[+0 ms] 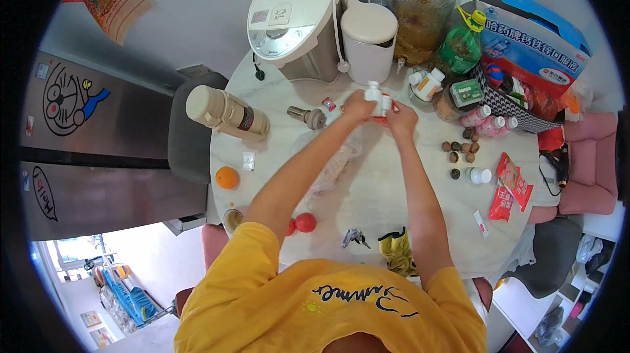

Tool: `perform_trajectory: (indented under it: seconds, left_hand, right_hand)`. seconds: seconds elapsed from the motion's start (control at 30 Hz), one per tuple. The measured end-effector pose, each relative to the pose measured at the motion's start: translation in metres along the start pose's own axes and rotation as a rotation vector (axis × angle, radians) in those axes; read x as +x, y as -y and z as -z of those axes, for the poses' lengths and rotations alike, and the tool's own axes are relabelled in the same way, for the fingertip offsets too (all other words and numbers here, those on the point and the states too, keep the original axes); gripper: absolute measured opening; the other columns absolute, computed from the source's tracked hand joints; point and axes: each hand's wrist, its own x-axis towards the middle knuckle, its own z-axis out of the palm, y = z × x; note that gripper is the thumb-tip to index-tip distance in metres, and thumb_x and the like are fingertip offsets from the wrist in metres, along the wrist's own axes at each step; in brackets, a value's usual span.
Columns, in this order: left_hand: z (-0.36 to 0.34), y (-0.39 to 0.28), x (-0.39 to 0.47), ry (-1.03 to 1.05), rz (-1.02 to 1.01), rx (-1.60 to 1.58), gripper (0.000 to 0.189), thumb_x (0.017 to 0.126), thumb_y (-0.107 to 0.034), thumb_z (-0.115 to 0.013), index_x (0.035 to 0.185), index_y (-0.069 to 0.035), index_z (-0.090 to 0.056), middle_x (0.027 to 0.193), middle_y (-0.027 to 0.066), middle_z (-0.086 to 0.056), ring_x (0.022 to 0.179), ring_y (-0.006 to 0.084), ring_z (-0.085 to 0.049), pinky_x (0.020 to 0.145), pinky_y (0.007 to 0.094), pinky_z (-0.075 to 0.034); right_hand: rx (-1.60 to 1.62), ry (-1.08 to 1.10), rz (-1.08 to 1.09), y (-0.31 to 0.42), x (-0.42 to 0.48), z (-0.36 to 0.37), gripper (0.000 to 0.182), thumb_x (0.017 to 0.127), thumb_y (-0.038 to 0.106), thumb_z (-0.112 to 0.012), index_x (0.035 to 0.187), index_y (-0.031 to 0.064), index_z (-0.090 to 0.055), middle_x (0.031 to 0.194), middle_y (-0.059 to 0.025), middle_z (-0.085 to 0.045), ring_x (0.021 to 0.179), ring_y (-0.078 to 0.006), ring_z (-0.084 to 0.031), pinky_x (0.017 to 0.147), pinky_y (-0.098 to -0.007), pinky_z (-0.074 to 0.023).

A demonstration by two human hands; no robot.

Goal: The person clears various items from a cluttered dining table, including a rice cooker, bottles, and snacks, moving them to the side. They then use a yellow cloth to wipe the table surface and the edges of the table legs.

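Observation:
My left hand (360, 106) is closed around a white plastic bottle (372, 91) near the far side of the round marble-look table (374, 190). Beside it, my right hand (402, 119) grips a second white bottle (386, 103) with some red on it. A red item, partly hidden, lies under the hands. Left of them are a small red packet (329, 104) and a grey metal-looking part (307, 117). A crumpled clear plastic bag (334, 166) lies below my left forearm. More white bottles (428, 85) stand in a bowl to the right.
Behind stand an electric hot-water dispenser (293, 23), a white pitcher (368, 33) and a large glass jar (423, 13). A beige thermos (229, 113) and an orange (227, 177) are at left. Walnuts (465, 148), red packets (509, 188), keys (355, 238) and yellow gloves (397, 252) lie right and near.

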Motion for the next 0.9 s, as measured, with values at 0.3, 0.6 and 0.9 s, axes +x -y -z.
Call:
perform_trajectory:
  seconds: [0.3, 0.6, 0.9]
  left_hand:
    - [0.051, 0.054, 0.054, -0.139, -0.020, -0.073, 0.033, 0.077, -0.023, -0.069, 0.094, 0.004, -0.061, 0.079, 0.0151, -0.065, 0.055, 0.0202, -0.062, 0.047, 0.0341, -0.049]
    - [0.036, 0.088, 0.078, -0.192, -0.126, -0.184, 0.028, 0.082, -0.022, -0.067, 0.096, 0.001, -0.061, 0.064, 0.0058, -0.059, 0.042, 0.0112, -0.049, 0.037, 0.0277, -0.037]
    - [0.041, 0.075, 0.076, -0.138, -0.079, -0.283, 0.034, 0.082, -0.022, -0.068, 0.105, 0.001, -0.061, 0.067, 0.0057, -0.061, 0.044, 0.0107, -0.051, 0.038, 0.0258, -0.038]
  right_hand:
    - [-0.004, 0.084, 0.010, 0.029, 0.027, -0.091, 0.035, 0.067, 0.013, -0.060, 0.102, 0.0117, -0.069, 0.084, -0.0174, -0.067, 0.078, -0.0290, -0.065, 0.074, -0.0352, -0.0503]
    - [0.045, -0.016, 0.161, 0.054, 0.019, -0.073, 0.029, 0.075, 0.010, -0.055, 0.101, 0.0134, -0.067, 0.080, -0.0164, -0.065, 0.076, -0.0327, -0.063, 0.070, -0.0409, -0.0496]
    - [-0.046, 0.070, 0.153, 0.022, 0.034, -0.095, 0.042, 0.074, 0.013, -0.056, 0.114, 0.0209, -0.062, 0.077, -0.0142, -0.066, 0.072, -0.0305, -0.064, 0.069, -0.0391, -0.0498]
